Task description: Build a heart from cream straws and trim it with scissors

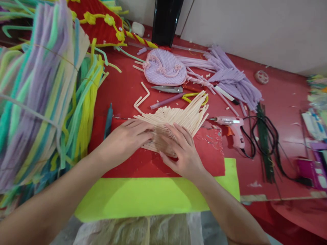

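A cream piece made of pipe cleaners (168,117) laid side by side rests on a red mat, its loose ends fanning out to the upper right. My left hand (125,137) is at its left side, fingers bent and close together on the edge; the fingertips are partly hidden. My right hand (184,149) lies over its lower right part with fingers spread and thumb apart, touching the surface. Two bent cream pipe cleaners (142,98) lie just beyond the piece. Scissors (167,89) with yellow handles and a lilac pipe-cleaner oval (166,68) are farther back.
Bundled coloured pipe cleaners (46,95) are heaped on the left. A pink glue gun (233,129) with a black cord lies right of the red mat (209,156), near dark green stems (264,146). A lime green sheet (148,197) borders the front. A black post (167,22) stands behind.
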A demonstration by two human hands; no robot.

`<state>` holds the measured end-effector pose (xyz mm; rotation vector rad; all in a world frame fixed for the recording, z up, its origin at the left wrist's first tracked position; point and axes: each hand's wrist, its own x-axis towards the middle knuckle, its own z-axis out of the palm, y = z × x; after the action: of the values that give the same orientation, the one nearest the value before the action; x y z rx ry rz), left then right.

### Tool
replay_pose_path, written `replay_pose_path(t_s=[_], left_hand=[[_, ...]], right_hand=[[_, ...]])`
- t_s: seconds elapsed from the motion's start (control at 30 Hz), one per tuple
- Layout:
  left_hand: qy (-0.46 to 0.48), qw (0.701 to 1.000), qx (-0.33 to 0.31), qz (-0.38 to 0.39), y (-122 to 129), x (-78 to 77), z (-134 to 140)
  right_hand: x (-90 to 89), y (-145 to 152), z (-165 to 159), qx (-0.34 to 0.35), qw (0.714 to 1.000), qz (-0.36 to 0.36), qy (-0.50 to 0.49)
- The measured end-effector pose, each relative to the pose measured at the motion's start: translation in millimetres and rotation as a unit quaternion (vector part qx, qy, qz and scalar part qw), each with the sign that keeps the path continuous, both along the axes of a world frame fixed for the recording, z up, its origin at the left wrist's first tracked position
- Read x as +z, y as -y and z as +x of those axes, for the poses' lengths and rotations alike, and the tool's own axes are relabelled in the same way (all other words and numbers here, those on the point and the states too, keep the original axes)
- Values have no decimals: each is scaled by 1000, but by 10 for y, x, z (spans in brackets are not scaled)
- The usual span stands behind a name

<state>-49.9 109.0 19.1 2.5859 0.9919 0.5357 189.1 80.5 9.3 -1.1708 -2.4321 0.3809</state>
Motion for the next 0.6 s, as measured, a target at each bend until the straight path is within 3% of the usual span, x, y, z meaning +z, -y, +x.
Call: replay_pose_path(t_s=[0.6], left_hand=[[26, 1000, 10, -12, -1, -16, 5]], right_hand=[[2, -23, -17, -30, 999, -13, 9]])
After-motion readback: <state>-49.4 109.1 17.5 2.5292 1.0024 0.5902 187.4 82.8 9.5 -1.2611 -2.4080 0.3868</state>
